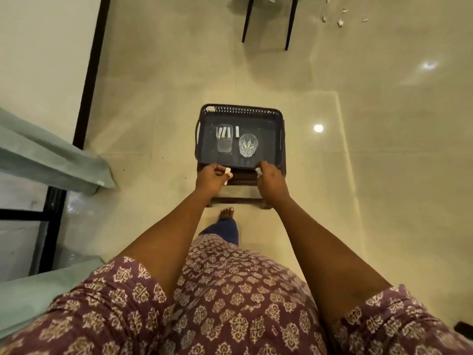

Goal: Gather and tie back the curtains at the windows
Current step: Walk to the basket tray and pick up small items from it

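A pale green curtain (48,160) hangs at the window on my left, its folds reaching toward the floor. In front of me a dark plastic tray (239,110) sits on a low wooden stool (240,201). My left hand (211,176) is at the tray's near edge and pinches a small white piece (227,171). My right hand (271,179) is at the same edge and holds another small white patterned piece (258,171). Inside the tray lie a clear rectangular container (224,139) with white rolls, one loose white roll (237,131) and a cut-glass bowl (248,145).
The window's black frame (52,226) stands at the left behind the curtain. Dark chair legs (268,21) stand further ahead, with white scraps (340,21) scattered on the glossy tiled floor to their right. My bare foot (227,213) is just behind the stool.
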